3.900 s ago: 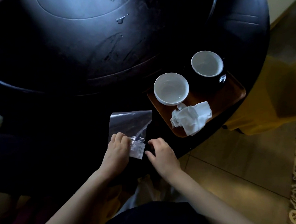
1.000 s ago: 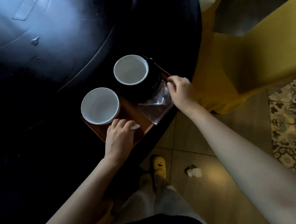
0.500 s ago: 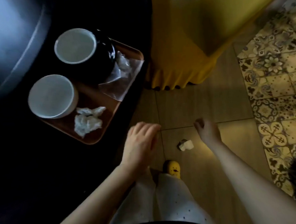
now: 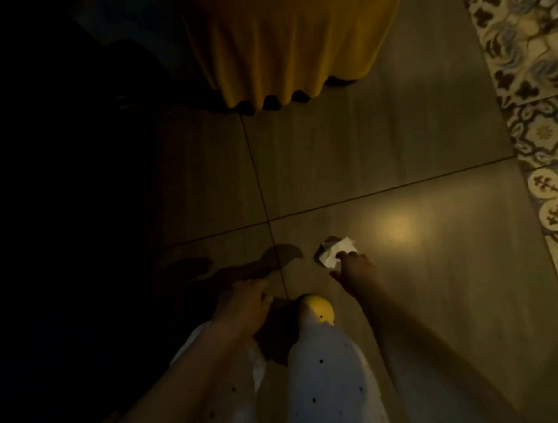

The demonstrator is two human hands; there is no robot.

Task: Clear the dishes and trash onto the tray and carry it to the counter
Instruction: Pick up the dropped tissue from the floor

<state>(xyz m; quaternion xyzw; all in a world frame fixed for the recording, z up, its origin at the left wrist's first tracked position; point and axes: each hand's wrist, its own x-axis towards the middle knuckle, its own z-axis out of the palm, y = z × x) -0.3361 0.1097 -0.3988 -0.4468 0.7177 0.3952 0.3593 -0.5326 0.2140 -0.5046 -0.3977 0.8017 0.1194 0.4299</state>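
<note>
White crumpled paper [image 4: 336,253] lies on the floor [image 4: 407,301], and the fingers [image 4: 345,257] of the right hand [image 4: 354,268] touch its near right edge. The light is weak, so I cannot tell whether these fingers are already closed on the paper or only rest against it. The left hand [image 4: 244,306] hangs lower, near the knee, with the fingers loosely curled and holding nothing.

To do this step well, I think the fingers should pinch the raised middle of the paper and not the thin edge, because such a light scrap can slide away on the smooth tile. A small press down before closing would help, and then a straight lift.

The paper is on the far left side of the right fingers, just beyond the tips, a little right of the line where the tiles meet. Near it, toward the person, a yellow slipper [image 4: 318,308] shows under the white dotted trousers [image 4: 326,372]. Farther away hangs a yellow cloth [image 4: 287,40], and a patterned rug [image 4: 542,97] runs along the right. The tray and the tabletop are not in view, so the paper must afterwards be carried back up to them.
</note>
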